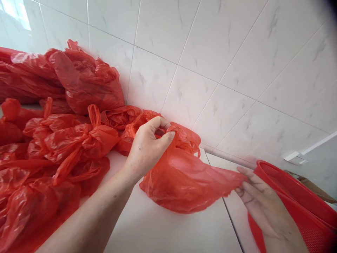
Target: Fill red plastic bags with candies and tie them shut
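A thin red plastic bag hangs stretched between my two hands above the white tabletop. My left hand pinches its gathered upper part between thumb and fingers. At the bag's right corner, my right hand grips the edge with the fingertips. The bag looks limp and partly see-through; whether anything lies inside cannot be made out. Just behind my left hand, more crumpled red bags rest against the wall.
Knotted red bags are heaped on the left, with a large bulging one behind them. Red perforated plastic baskets stand at the right. A white tiled wall closes off the back. The white tabletop has a dark seam.
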Tool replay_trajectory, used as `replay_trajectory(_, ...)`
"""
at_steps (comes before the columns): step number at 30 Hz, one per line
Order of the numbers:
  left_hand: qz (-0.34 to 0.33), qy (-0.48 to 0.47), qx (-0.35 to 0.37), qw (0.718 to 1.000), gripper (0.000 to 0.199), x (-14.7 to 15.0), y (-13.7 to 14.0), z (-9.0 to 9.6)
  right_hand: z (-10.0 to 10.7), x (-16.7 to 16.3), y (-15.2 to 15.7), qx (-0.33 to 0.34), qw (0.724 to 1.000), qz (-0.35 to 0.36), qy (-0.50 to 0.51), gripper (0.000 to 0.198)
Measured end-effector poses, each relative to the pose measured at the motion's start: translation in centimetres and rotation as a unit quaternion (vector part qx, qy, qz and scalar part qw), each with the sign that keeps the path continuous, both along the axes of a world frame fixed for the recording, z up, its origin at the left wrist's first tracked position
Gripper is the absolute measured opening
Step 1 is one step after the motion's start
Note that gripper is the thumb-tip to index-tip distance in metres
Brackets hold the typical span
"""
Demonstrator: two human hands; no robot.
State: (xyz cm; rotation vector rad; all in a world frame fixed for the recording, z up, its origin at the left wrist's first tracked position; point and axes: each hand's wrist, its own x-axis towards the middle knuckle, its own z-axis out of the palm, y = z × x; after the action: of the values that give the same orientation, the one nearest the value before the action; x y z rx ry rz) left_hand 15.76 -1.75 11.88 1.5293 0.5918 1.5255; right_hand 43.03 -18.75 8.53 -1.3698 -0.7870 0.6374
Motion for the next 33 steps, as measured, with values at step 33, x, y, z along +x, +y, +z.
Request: replay_trajectory(33, -0.146, 0.130, 0.056, 0.979, 0.019, 4.0, -3.4, -2.0, -0.5, -9.0, 7.8, -0.037, 0.885, 0.461, -0.058, 0.026)
